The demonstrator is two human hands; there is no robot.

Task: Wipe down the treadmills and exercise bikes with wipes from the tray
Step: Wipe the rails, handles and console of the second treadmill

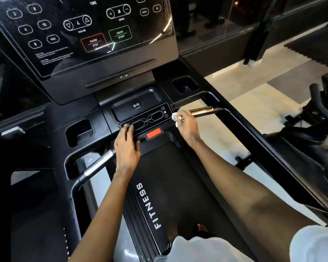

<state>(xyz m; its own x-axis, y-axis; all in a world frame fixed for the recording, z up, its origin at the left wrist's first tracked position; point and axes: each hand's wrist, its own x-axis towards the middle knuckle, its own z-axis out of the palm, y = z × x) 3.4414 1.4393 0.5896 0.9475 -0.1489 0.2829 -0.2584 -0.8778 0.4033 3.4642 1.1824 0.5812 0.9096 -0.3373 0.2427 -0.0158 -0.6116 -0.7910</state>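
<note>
Pinching a crumpled white wipe [176, 119] between curled fingers and thumb, the right grip [185, 123] is down at the near edge of the treadmill [53, 129] console, and the wipe bunches out of the front of that grip, touching the right end of the black button strip [146, 118]. Just beyond the right grip, reaching away to its right, is a chrome handle sensor [202, 111]; whether the knuckles touch it, hard to tell. Over to the left grip [126, 146]: it is wide and flat, fingers straight, holding nothing, fingertips [126, 128] resting on the left end of the same button strip. Between the two grips, a little nearer the person, sits an orange safety tab [153, 133]. Left of the left grip runs a second chrome handle [98, 164], with a cup recess [80, 132] beyond it. Under both forearms lies the dark running belt [178, 186], and a side rail lettered FITNESS [148, 205] runs beneath the left forearm. Far ahead of both grips rises the big glossy display [83, 35], printed with PAUSE STOP and QUICK START. Well off to the right of the right grip, an exercise bike [314, 118] stands on the pale floor [254, 103].
</note>
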